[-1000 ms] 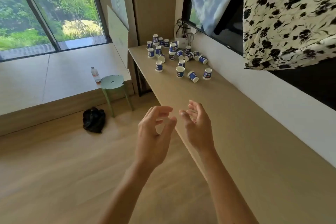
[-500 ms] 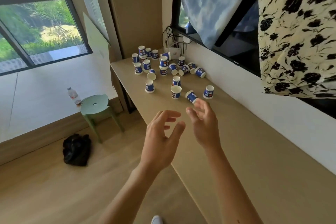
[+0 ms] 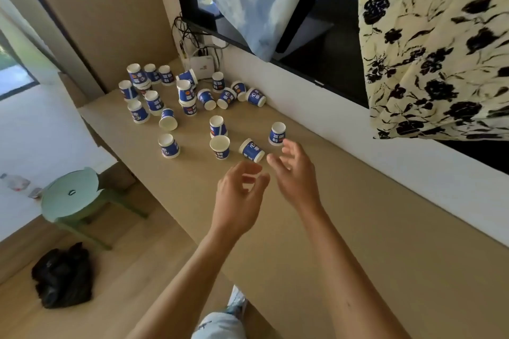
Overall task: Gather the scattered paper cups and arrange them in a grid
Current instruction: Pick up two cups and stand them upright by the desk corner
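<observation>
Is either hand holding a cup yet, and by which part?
Nothing is held. The left hand and right hand hover empty, just short of the tipped cup.

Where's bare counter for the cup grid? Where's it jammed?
Free: the counter this side of the nearest tipped cup, from the white wall to the front edge. Crowded: cups packed in the far corner by the white box.
</observation>
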